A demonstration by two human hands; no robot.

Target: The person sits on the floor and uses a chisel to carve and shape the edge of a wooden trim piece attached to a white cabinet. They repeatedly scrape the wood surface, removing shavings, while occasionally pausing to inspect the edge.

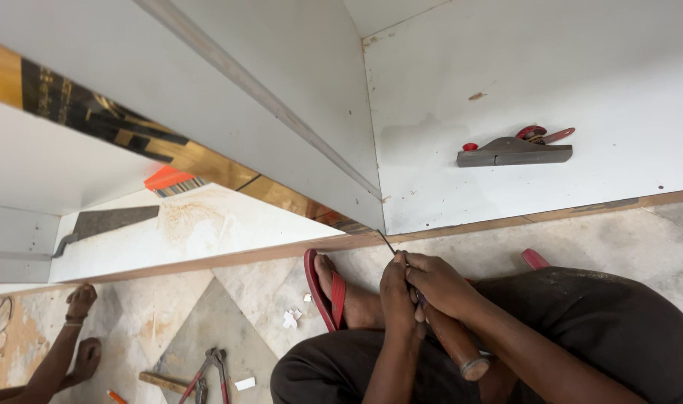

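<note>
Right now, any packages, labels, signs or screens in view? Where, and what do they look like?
No packages, signs or screens.
Printed band: on the slanted panel edge, upper left; long dark strip with gold markings on a gold-brown ground.
Striped label: below that edge, beside an orange piece; small patch of thin dark and light lines.
Paper scraps: on the floor by the sandal; white, blank as far as visible.

Wooden-handled chisel (450,337) with metal ferrule and thin metal blade in the grip, matt white laminate board (521,67) beyond it, metal plane (515,152), polished stone floor (229,314) below.
</note>
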